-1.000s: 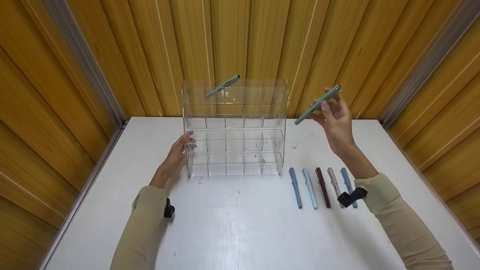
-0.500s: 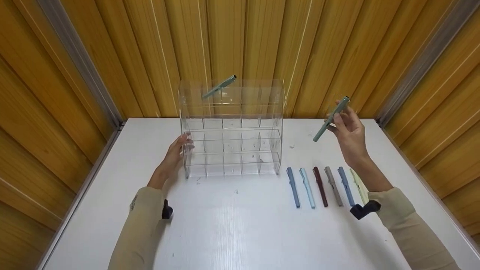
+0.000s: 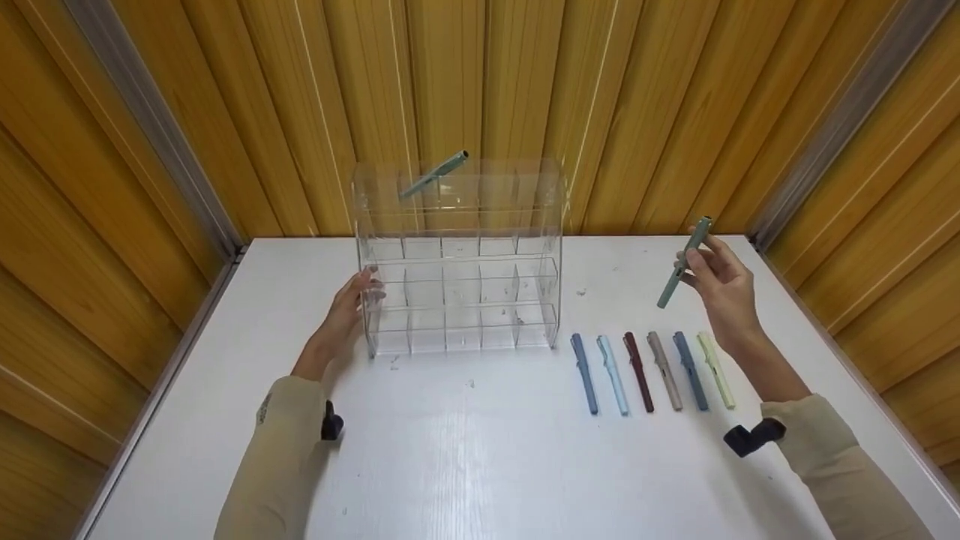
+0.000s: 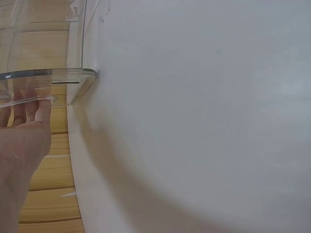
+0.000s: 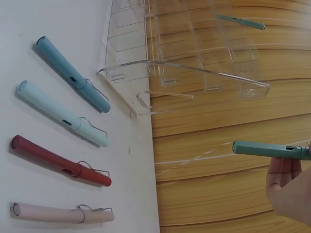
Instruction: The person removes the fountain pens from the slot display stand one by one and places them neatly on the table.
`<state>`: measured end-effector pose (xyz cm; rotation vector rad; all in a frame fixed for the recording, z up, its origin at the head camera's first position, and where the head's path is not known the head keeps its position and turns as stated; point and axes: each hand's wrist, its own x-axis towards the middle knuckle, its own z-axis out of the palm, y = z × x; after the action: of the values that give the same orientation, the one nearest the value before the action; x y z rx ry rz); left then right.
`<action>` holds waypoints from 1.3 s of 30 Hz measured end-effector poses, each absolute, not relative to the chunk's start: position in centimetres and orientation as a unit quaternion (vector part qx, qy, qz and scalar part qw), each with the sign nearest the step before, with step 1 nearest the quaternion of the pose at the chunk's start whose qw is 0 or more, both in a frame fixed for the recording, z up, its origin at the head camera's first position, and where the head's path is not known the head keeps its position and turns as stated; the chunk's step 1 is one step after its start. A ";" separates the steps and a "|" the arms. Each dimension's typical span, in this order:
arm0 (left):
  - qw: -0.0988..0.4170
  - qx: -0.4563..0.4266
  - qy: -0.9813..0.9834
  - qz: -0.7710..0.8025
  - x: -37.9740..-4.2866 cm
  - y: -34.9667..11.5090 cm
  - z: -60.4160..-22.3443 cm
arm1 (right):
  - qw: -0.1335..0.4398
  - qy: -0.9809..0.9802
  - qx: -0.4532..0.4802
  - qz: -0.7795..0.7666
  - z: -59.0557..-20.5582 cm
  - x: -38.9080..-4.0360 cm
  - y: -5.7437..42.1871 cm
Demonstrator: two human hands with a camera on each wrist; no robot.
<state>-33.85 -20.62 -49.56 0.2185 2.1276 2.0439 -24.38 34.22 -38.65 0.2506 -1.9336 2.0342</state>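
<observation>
My right hand point(image 3: 726, 289) pinches a green fountain pen point(image 3: 685, 262) above the right of the table, tilted with its clipless end down and left. In the right wrist view the same pen lies across my fingertips. My left hand point(image 3: 346, 306) holds the left side of a clear acrylic display rack point(image 3: 463, 289); several of its fingers show through the plastic in the left wrist view. Another green pen point(image 3: 435, 174) sits slanted in the rack's top tier. On the table lie a slate-blue pen point(image 3: 584, 373), a light-blue pen point(image 3: 613, 375) and a dark red pen point(image 3: 638, 372).
To their right in the row are a grey-pink pen point(image 3: 665, 371), a blue pen point(image 3: 691, 371) and a pale green pen point(image 3: 716, 370). The white table point(image 3: 450, 457) backs onto a wood-patterned wall point(image 3: 517, 90). The rack's lower tiers are divided into compartments.
My right hand moves right and lower with its pen, away from the rack, and the pen turns steeper. The pale green pen comes into sight. My left hand stays on the rack.
</observation>
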 end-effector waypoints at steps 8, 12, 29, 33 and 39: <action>0.090 0.077 0.731 0.672 -33.6 -20.7 -49.7 | 0.149 -0.704 0.037 0.693 -40.1 -23.4 36.3; 0.086 0.082 0.730 0.673 -33.7 -20.9 -49.8 | 0.142 -0.713 0.007 0.686 -40.5 -23.2 37.2; 0.104 0.071 0.729 0.673 -33.4 -20.6 -48.9 | 0.142 -0.719 -0.094 0.674 -43.8 -22.2 42.8; 0.098 0.066 0.727 0.676 -33.7 -20.6 -49.5 | 0.132 -0.740 -0.096 0.652 -44.9 -22.1 43.9; 0.086 0.072 0.723 0.682 -33.8 -20.6 -49.7 | 0.086 -0.841 -0.081 0.528 -46.6 -22.2 45.2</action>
<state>-33.80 -20.64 -49.75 0.2146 2.1545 2.0327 -22.20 45.23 -46.58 -0.2403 -2.5070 1.5740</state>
